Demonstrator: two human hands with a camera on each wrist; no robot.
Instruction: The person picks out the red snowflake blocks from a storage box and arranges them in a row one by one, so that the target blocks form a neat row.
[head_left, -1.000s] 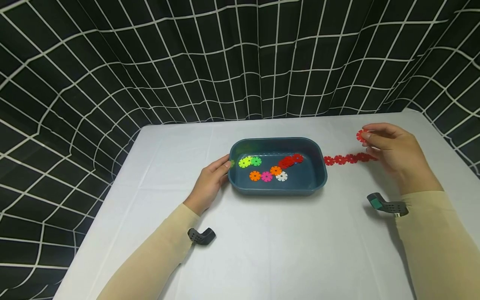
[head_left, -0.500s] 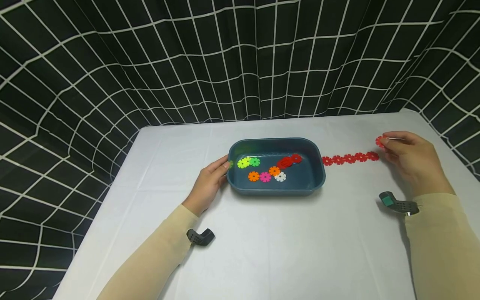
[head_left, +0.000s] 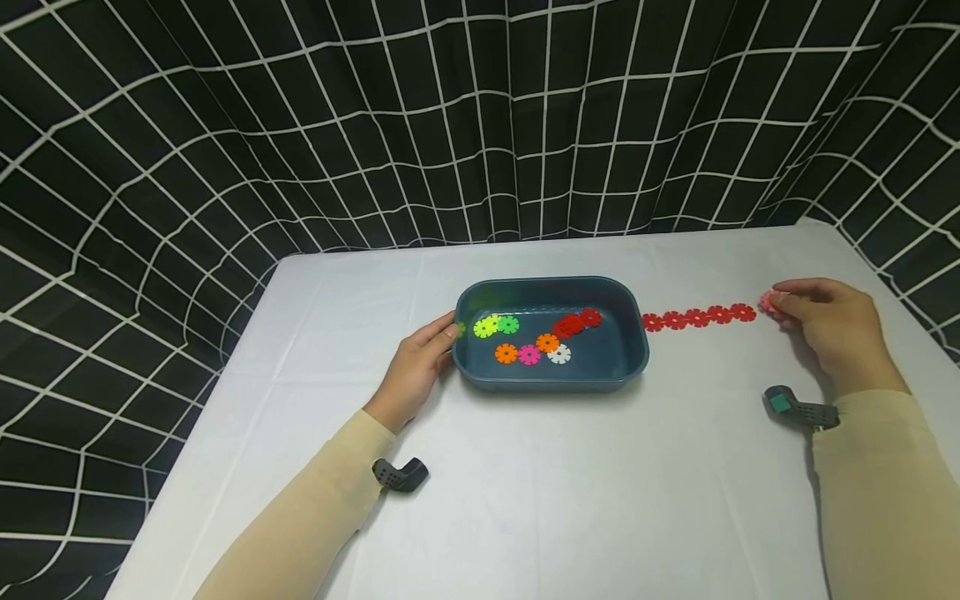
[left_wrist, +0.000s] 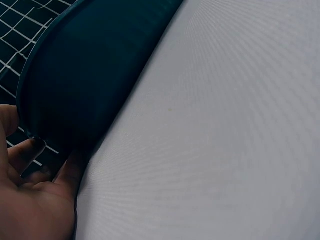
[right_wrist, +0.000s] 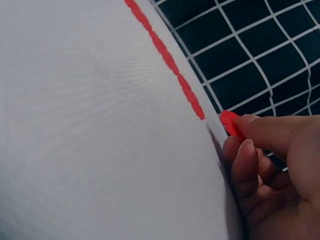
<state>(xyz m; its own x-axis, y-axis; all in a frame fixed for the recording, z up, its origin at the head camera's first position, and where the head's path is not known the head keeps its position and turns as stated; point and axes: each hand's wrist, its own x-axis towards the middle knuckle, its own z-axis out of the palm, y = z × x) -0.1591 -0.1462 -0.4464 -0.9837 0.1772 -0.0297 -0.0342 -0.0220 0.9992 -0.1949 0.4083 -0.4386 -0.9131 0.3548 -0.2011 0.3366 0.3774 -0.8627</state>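
Head view: one blue-grey tray (head_left: 551, 385) on a white-covered desk (head_left: 525, 500), its left end gripped by the left hand (head_left: 415, 367). Contents: red discs (head_left: 572, 324), overlapping; also yellow, green, orange, pink and white ones. Outside, beyond the tray's right end: one row of red discs (head_left: 698, 317), five visible. Right hand (head_left: 832, 325): red piece (head_left: 768, 302) pinched just past the row's far end, apart from it; whether more than one disc, cannot tell.

Left wrist view: tray wall, fingers close against its end; contents not shown.

Right wrist view: row seen nearly edge-on; red piece between thumb and fingers, not yet in line. Judged progress: part-way; five laid out, the held piece unplaced, several reds left in the tray.
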